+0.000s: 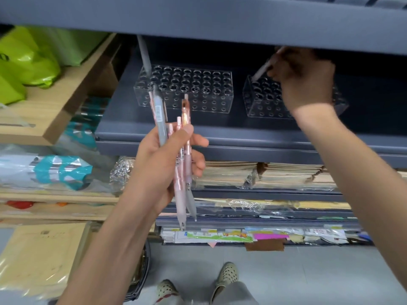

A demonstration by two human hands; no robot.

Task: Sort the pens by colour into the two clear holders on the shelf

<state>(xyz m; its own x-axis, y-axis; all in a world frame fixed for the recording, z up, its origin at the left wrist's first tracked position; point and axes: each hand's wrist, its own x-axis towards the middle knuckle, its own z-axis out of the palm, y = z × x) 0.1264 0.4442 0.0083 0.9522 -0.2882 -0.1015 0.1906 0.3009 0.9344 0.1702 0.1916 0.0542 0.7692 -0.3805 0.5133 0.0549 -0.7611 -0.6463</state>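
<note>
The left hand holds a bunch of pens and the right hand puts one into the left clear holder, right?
No: the head view shows the right hand holding its pen at the right clear holder, not the left. The left hand does hold a bunch.

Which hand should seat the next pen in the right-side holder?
Right. The right hand pinches a pen with its tip over the right holder; the left hand is lower, in front of the shelf, gripping the pen bundle.

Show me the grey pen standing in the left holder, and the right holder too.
grey pen (144, 56), head view, middle of its barrel.
right holder (262, 103), head view, its front left wall.
</note>
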